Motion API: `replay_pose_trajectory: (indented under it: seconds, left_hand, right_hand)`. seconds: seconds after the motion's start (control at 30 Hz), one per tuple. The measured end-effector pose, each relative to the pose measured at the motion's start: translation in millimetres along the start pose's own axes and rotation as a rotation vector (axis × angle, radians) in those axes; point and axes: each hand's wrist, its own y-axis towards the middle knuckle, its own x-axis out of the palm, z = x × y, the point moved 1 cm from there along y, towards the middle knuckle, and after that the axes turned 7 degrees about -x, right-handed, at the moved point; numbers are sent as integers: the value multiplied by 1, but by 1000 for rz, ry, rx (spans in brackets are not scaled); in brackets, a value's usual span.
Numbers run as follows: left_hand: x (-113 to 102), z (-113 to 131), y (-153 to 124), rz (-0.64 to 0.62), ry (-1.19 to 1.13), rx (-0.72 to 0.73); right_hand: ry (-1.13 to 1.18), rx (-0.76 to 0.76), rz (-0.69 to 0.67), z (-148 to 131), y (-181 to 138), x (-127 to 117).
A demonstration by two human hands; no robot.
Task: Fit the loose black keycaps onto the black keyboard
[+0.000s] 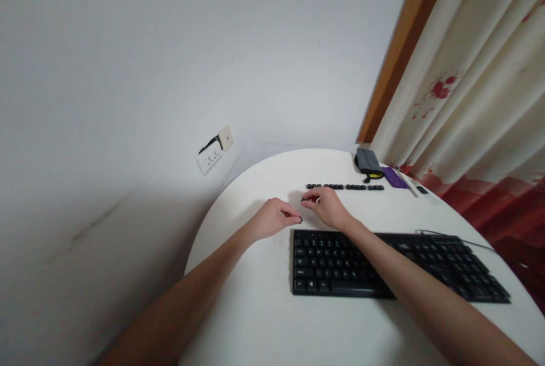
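My left hand [276,219] is closed in a pinch on a small black keycap [301,220], just above the top left corner of the black keyboard [353,287]. Close by on the right, my right hand [327,207] pinches another small dark piece, which looks like a keycap [304,201], between thumb and fingertips. Behind the hands, several black keycaps [356,187] lie in a row on the white table, in small groups. My right forearm passes over the keyboard and hides part of its keys. The keyboard's top left row looks bare of caps.
On the far right of the round white table [238,286] lie a grey pouch [368,162], a purple cloth [395,177] and a pale stick-like tool [407,182]. A cable [477,244] runs from behind the keyboard. A wall with a socket [209,158] and a curtain [477,88] border the table.
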Motion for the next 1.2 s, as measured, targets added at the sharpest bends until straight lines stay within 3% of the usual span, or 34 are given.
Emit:
replay_pose_trajectory:
  seconds: [0.1, 0.27, 0.57, 0.87, 1.2]
  left_hand:
    - [4, 0, -3, -120, 12, -1]
    - [4, -6, -1, -171, 27, -13]
    - [6, 3, -6, -123, 91, 41]
    - [12, 13, -15, -4, 381, 173]
    - [8, 8, -10, -27, 362, 126]
  right_hand:
    - [220, 78, 37, -5, -33, -1]
    - [279, 113, 39, -3, -62, 0]
    - [241, 89, 67, -2, -66, 5]
    - [208, 70, 61, -7, -66, 4]
    - [226, 64, 78, -3, -66, 6]
